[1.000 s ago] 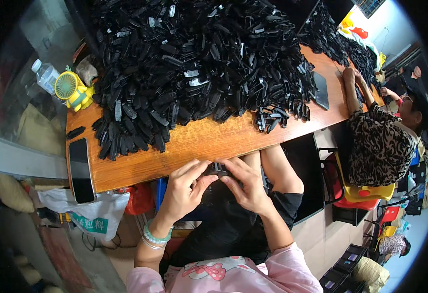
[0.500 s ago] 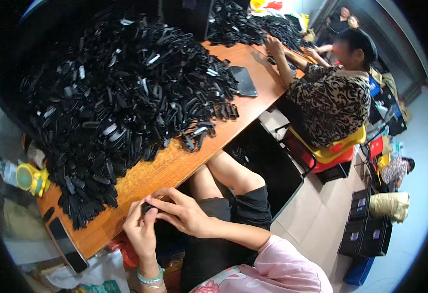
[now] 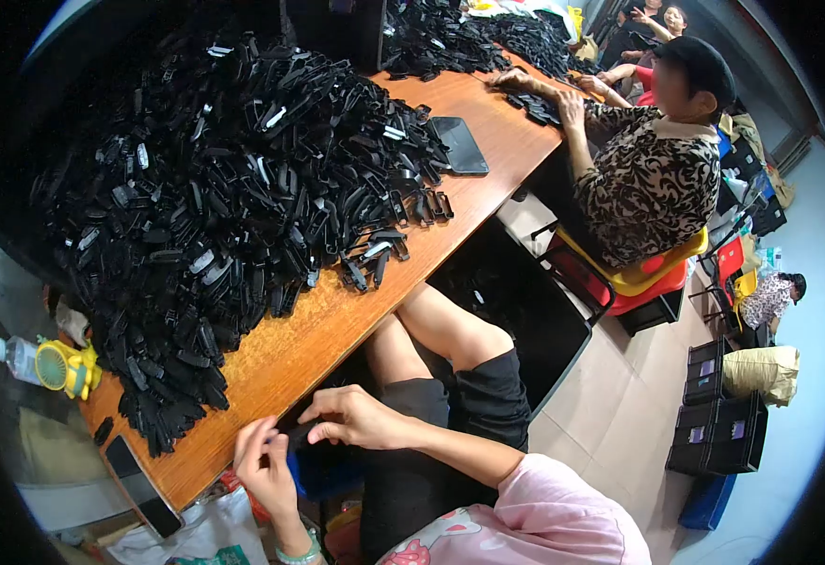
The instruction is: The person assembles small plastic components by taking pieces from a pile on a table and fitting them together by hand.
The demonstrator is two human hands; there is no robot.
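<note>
A large heap of small black plastic clip-like pieces (image 3: 234, 198) covers much of the wooden table (image 3: 285, 353). In front of the table's near edge, over my lap, my left hand (image 3: 266, 478) has its fingers curled, with a small black piece (image 3: 270, 437) between fingertips and thumb. Just to its right, my right hand (image 3: 363, 420) is bent with thumb and forefinger close together. Something dark lies at those fingertips, but it blends into the shadow behind. The two hands are slightly apart.
A phone (image 3: 144, 485) lies at the table's near left corner, beside a yellow toy-like fan (image 3: 66, 367) and a bottle (image 3: 19, 358). A dark tablet (image 3: 460, 146) rests right of the heap. A co-worker (image 3: 653, 179) sits at the table; black crates (image 3: 714, 433) stand on the floor.
My hands have drawn apart from around the small black piece and moved slightly down. The seated co-worker's raised hand has come down to the table.
</note>
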